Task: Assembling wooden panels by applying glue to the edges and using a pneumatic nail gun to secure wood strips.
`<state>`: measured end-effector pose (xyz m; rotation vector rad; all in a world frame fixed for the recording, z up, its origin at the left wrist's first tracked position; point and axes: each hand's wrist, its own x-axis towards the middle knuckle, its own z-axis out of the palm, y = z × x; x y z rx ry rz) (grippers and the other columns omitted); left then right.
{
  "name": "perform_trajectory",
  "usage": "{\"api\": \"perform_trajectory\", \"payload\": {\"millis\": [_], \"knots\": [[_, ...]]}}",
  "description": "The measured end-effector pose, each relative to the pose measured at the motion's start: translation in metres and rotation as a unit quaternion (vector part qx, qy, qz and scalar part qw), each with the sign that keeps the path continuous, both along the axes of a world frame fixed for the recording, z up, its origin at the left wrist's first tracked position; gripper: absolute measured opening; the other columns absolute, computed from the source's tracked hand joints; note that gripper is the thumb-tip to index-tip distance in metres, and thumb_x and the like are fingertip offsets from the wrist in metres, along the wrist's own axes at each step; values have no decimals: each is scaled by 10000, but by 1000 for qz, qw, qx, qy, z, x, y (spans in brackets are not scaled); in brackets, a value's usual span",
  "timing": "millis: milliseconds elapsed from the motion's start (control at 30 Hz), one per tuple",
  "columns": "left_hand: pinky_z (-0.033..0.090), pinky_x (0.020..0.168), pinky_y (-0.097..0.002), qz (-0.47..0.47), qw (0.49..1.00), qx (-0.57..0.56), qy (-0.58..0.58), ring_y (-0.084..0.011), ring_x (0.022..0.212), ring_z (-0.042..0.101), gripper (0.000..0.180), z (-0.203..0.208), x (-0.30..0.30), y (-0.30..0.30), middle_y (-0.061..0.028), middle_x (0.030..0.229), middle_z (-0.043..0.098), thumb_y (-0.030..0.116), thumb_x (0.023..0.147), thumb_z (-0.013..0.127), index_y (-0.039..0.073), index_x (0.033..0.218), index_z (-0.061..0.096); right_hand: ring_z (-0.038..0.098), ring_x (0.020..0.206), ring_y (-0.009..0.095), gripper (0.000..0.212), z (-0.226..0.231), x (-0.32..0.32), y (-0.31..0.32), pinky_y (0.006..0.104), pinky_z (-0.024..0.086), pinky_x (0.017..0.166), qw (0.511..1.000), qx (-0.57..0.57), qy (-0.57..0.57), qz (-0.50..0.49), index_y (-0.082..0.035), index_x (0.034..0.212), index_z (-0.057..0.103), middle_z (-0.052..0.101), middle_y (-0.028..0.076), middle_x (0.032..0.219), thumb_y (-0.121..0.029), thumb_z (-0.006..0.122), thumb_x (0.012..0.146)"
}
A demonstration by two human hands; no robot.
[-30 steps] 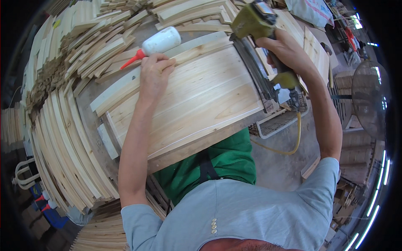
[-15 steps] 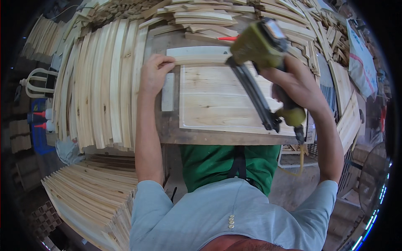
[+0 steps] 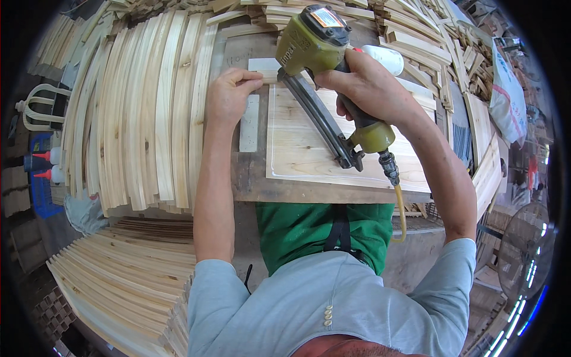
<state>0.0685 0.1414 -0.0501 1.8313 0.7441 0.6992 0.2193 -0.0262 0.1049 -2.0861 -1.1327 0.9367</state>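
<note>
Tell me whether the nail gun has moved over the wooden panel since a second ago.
Yes. The nail gun in the right hand has shifted from the wooden panel's right end to its top left corner, close to the left hand.

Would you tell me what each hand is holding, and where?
Right hand grips the nail gun by its handle; left hand pinches a wood strip's end.

You are in a woodworking workshop. Stacks of curved wooden slats (image 3: 131,113) surround the table (image 3: 285,189); a pale wood panel (image 3: 315,149) lies on it, an air-fed nail gun (image 3: 318,53) above, glue bottles (image 3: 47,166) at left.
</note>
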Motion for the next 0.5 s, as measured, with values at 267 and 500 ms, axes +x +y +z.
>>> {"api": "perform_trajectory", "payload": {"millis": [267, 500], "knots": [[484, 765, -227, -5, 1000, -30, 6, -116, 821, 622, 140, 0, -2, 0, -48, 894, 673, 13, 781, 707, 11, 919, 730, 589, 511, 116, 287, 3, 3, -11, 254, 483, 466, 1000, 14, -8, -2, 22, 968, 561, 566, 56, 611, -250, 575, 875], [482, 758, -240, 3, 1000, 23, 13, -133, 804, 627, 138, 3, -2, -1, -60, 874, 667, 52, 773, 708, 12, 904, 729, 599, 519, 134, 298, 3, 37, -57, 279, 493, 464, 996, -2, -12, -90, 62, 959, 588, 581, 74, 629, -221, 586, 866]]}}
